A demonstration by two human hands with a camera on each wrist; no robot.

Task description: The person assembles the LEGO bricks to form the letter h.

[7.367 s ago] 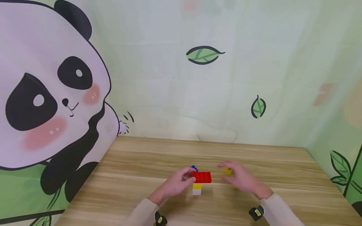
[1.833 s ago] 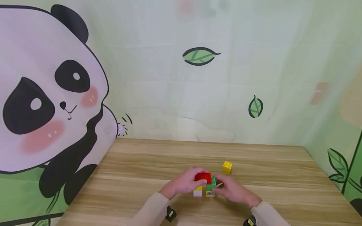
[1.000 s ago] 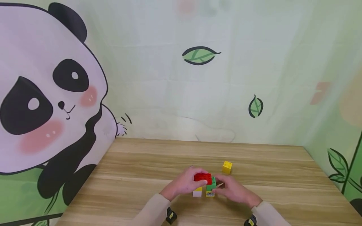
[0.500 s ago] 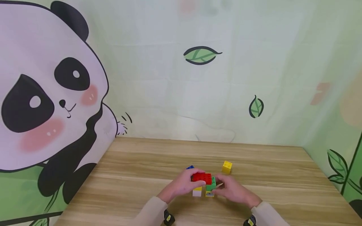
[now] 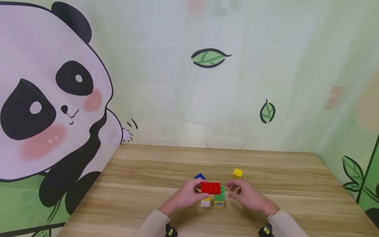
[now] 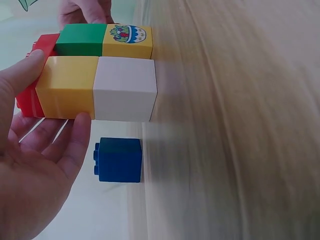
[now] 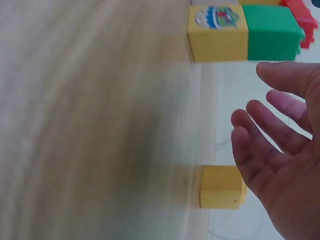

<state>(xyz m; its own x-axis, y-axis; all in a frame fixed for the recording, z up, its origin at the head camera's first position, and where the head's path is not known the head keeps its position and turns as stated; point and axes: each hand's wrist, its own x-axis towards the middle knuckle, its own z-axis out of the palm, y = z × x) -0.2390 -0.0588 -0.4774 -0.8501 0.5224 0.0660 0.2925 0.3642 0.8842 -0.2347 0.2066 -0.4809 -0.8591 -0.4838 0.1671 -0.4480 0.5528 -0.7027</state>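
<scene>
A red brick [image 5: 211, 188] lies across two short stacks in the head view. The left stack is a yellow block [image 6: 69, 85] on a white block [image 6: 125, 89]. The right one is a green block [image 5: 219, 195] on a yellow block with a printed picture [image 5: 219, 203]. My left hand [image 5: 185, 195] holds the red brick's left end, thumb at its front and fingers behind; in the left wrist view a fingertip is right at the yellow block. My right hand [image 5: 250, 196] is just right of the green block, fingers loosely bent and apart, holding nothing.
A blue block [image 5: 199, 176] stands behind my left hand. A single yellow block [image 5: 237, 173] stands behind my right hand, partly hidden by it in the head view. The wooden table [image 5: 142, 184] reaches back to a printed wall cloth with a panda.
My right hand has let go of the green block and drawn back to the right. My left hand has shifted left along the red brick, and the blue block shows more.
</scene>
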